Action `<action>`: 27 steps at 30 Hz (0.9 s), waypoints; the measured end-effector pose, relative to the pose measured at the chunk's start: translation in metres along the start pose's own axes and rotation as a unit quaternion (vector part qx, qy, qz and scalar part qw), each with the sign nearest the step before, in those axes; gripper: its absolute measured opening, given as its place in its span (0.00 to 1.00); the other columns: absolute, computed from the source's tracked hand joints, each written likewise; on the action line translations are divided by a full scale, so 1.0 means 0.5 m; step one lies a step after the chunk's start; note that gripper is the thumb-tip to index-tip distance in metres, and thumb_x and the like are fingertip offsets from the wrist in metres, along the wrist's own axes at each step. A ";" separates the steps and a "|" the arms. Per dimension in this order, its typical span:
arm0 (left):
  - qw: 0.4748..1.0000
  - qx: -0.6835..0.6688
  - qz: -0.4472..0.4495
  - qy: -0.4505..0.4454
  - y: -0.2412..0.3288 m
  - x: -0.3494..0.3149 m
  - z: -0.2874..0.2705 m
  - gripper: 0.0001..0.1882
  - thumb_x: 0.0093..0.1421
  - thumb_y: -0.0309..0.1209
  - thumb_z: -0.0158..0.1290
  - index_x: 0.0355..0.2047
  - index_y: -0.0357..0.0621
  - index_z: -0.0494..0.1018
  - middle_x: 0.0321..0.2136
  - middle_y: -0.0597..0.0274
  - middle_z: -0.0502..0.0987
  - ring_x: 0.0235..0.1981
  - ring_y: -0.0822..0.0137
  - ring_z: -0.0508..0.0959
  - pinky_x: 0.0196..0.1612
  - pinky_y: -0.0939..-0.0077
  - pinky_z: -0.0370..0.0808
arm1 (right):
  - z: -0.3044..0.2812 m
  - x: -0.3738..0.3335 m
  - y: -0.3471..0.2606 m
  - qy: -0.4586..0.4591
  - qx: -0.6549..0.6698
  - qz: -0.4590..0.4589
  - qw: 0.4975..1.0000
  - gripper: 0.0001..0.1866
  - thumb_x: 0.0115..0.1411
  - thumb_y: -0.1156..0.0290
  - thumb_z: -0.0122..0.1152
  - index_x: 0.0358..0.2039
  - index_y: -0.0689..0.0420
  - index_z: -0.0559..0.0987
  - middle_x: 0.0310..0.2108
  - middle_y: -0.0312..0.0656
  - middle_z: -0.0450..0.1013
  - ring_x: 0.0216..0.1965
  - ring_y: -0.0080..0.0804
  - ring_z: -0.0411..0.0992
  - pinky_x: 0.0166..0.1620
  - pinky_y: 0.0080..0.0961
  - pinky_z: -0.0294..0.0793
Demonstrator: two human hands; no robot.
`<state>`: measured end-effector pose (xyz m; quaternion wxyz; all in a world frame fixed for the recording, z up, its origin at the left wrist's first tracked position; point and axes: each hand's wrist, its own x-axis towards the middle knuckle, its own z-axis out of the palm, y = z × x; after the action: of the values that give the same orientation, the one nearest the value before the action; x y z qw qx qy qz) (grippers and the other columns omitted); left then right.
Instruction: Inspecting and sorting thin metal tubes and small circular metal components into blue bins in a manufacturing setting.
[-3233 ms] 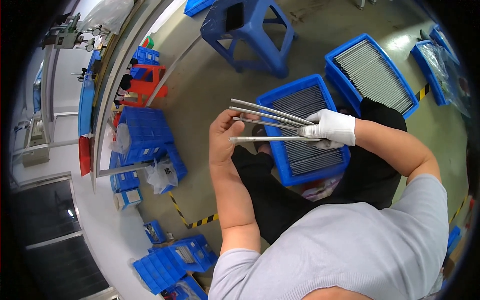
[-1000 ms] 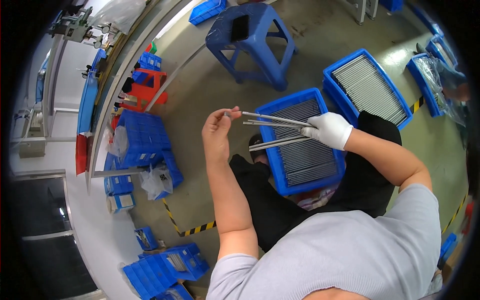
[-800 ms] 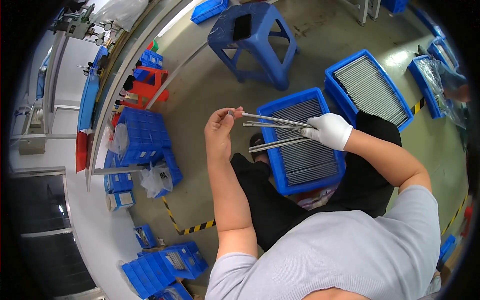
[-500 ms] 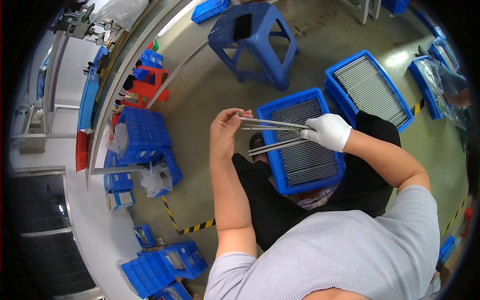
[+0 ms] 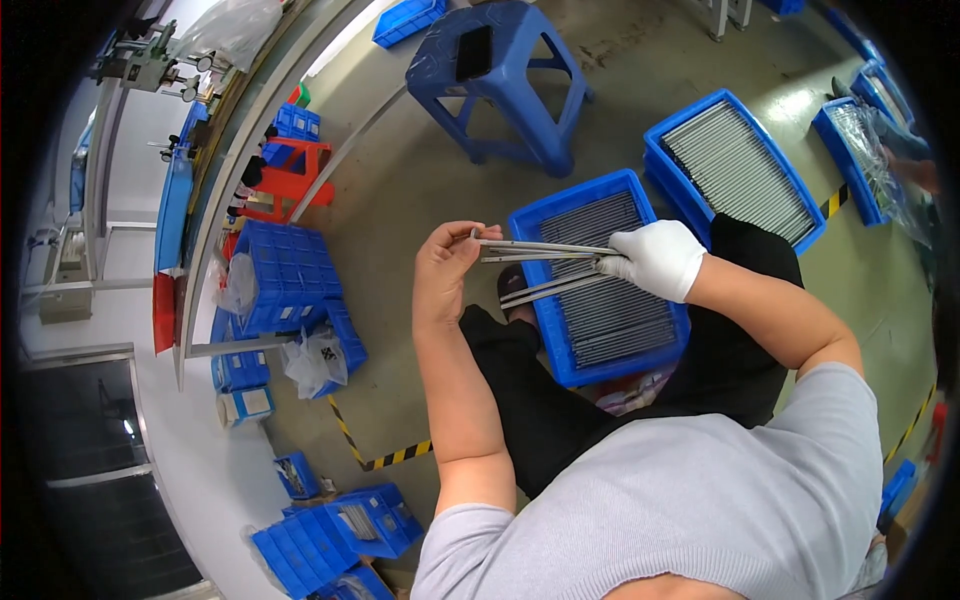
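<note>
My right hand (image 5: pixel 655 260), in a white glove, is closed round a loose bundle of thin metal rods (image 5: pixel 550 251). The rods point left and fan out, with one pair angled lower than the others. My bare left hand (image 5: pixel 446 268) is closed in a pinch at the left tips of the upper rods. A small greyish piece shows at its fingertips, too small to name. Below the bundle a blue crate (image 5: pixel 562 362) stands between my legs, filled with rows of dark grey rods (image 5: pixel 617 325).
A second blue crate (image 5: pixel 652 160) holds lighter rods, to the right. Beyond stands a blue stool (image 5: pixel 520 75) with a dark phone-like slab (image 5: pixel 474 52) on it. Blue bins (image 5: pixel 290 275) and a workbench edge (image 5: pixel 222 180) are at left. Another person's hand (image 5: pixel 912 175) is far right.
My left hand has shifted slightly left and down at the rod tips. The upper rods lie closer together now. My right hand keeps its hold, and the whole view has shifted a little.
</note>
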<state>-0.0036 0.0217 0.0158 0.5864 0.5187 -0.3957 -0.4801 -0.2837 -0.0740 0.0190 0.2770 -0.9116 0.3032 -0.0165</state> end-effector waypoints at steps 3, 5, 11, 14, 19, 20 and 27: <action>1.000 -0.006 -0.008 -0.003 0.004 -0.003 -0.001 0.14 0.55 0.28 0.60 0.40 0.35 0.73 0.36 0.50 0.80 0.44 0.60 0.78 0.53 0.68 0.70 | -0.002 0.001 -0.002 -0.005 0.010 -0.002 1.000 0.21 0.61 0.51 0.51 0.29 0.57 0.77 0.18 0.46 0.73 0.24 0.45 0.74 0.30 0.39 0.72; 1.000 -0.015 0.020 -0.019 0.004 -0.003 0.002 0.15 0.55 0.27 0.60 0.41 0.35 0.72 0.37 0.50 0.79 0.46 0.59 0.78 0.55 0.67 0.69 | 0.000 0.001 -0.002 -0.006 0.017 -0.001 1.000 0.21 0.61 0.50 0.51 0.29 0.57 0.77 0.18 0.46 0.73 0.24 0.45 0.74 0.30 0.39 0.72; 0.999 -0.008 0.019 -0.042 0.005 -0.006 -0.005 0.15 0.55 0.24 0.58 0.42 0.36 0.72 0.39 0.51 0.79 0.47 0.58 0.77 0.56 0.66 0.68 | 0.002 0.004 0.000 -0.043 0.064 0.008 0.997 0.22 0.62 0.50 0.51 0.29 0.58 0.77 0.19 0.46 0.73 0.24 0.44 0.74 0.30 0.38 0.72; 0.999 0.017 0.003 -0.038 0.007 -0.007 -0.007 0.15 0.55 0.24 0.58 0.43 0.35 0.71 0.39 0.51 0.79 0.48 0.58 0.76 0.56 0.65 0.68 | 0.001 -0.001 -0.006 -0.032 0.038 0.010 0.999 0.22 0.62 0.50 0.51 0.30 0.58 0.78 0.19 0.46 0.73 0.24 0.45 0.74 0.31 0.39 0.73; 0.998 0.027 0.028 -0.056 0.013 -0.009 0.006 0.15 0.55 0.23 0.57 0.43 0.36 0.72 0.41 0.50 0.78 0.48 0.59 0.76 0.56 0.66 0.68 | -0.011 0.000 -0.008 -0.097 0.133 0.047 0.985 0.24 0.62 0.49 0.50 0.32 0.58 0.79 0.21 0.47 0.74 0.27 0.43 0.74 0.34 0.38 0.72; 0.995 0.026 0.051 -0.085 0.014 -0.008 0.007 0.15 0.55 0.23 0.57 0.44 0.37 0.72 0.41 0.50 0.78 0.48 0.59 0.77 0.56 0.67 0.68 | -0.001 0.002 -0.001 -0.108 0.191 0.051 0.974 0.24 0.62 0.48 0.50 0.31 0.59 0.80 0.21 0.47 0.74 0.27 0.43 0.74 0.34 0.37 0.72; 0.994 0.036 -0.019 -0.099 0.003 -0.013 0.016 0.14 0.55 0.22 0.56 0.43 0.36 0.72 0.42 0.50 0.78 0.44 0.63 0.78 0.51 0.71 0.72 | -0.005 0.002 -0.013 -0.057 0.037 0.009 0.998 0.21 0.62 0.50 0.50 0.32 0.57 0.77 0.20 0.46 0.73 0.26 0.45 0.75 0.32 0.39 0.72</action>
<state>-0.0127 0.0260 0.0189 0.5161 0.4970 -0.4590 -0.5253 -0.2798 -0.0712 0.0244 0.3279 -0.8972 0.2945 0.0270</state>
